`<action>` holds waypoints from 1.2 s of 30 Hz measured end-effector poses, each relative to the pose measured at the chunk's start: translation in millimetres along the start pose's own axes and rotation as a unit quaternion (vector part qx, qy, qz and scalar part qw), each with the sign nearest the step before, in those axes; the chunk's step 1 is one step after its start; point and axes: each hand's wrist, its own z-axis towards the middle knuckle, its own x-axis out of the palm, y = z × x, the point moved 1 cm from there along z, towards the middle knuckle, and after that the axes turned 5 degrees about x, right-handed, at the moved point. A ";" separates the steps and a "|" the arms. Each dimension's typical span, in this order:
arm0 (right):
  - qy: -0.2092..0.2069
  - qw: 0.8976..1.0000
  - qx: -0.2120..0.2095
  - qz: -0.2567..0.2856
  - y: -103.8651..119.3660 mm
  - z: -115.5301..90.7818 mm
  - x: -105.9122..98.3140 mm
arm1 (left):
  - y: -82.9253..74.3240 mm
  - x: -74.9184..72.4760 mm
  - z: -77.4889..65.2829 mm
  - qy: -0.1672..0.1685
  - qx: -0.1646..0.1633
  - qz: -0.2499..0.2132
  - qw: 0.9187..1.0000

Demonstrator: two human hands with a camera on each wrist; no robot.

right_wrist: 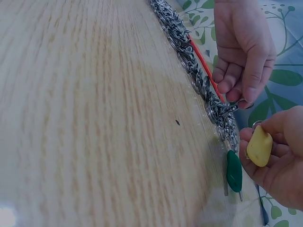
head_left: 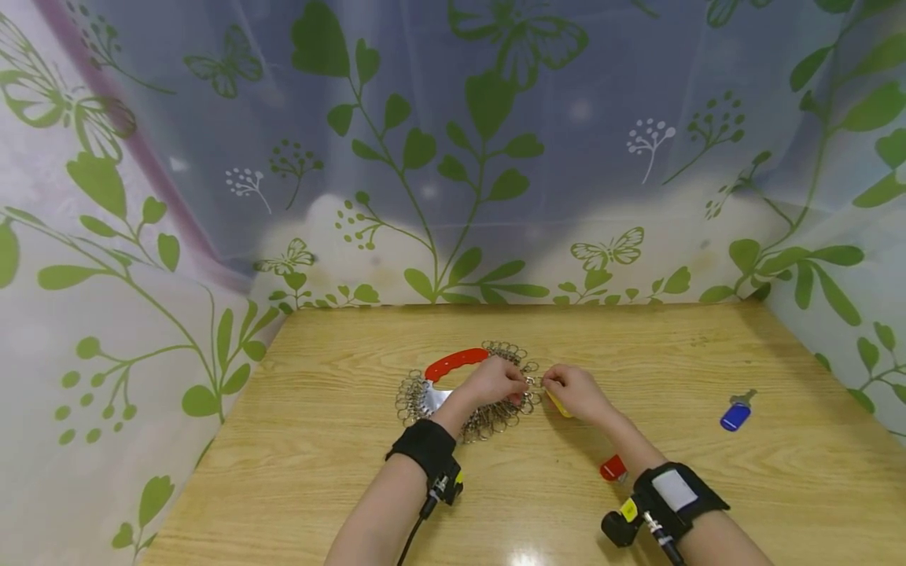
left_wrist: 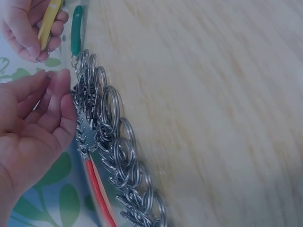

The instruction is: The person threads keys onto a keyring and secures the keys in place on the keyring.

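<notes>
A large key ring holder with a red handle (head_left: 456, 360) lies on the table, its metal plate edged with many metal split rings (left_wrist: 118, 151). Over its right side, my left hand (head_left: 495, 381) pinches one small ring between thumb and fingertips. Just to the right, my right hand (head_left: 576, 391) holds a yellow key tag (right_wrist: 260, 145) with a small ring at its end. The two hands are close but apart. A green key tag (right_wrist: 233, 171) lies beside the rings, near my right hand; in the head view I cannot make it out.
A blue key tag with a key (head_left: 736, 415) lies on the right part of the wooden table (head_left: 304, 487). Partly under my right forearm is a red key tag (head_left: 613, 468). A patterned curtain (head_left: 425, 196) borders the table at the back and sides.
</notes>
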 end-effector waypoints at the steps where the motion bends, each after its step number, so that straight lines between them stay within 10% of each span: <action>1: 0.001 1.000 0.001 0.000 0.3 -0.4 -0.1 | 0.2 0.2 0.0 0.003 0.004 0.003 1.000; 36: -0.123 0.992 0.010 -0.029 0.2 5.0 20.4 | -10.7 8.5 3.7 0.001 0.066 0.217 0.974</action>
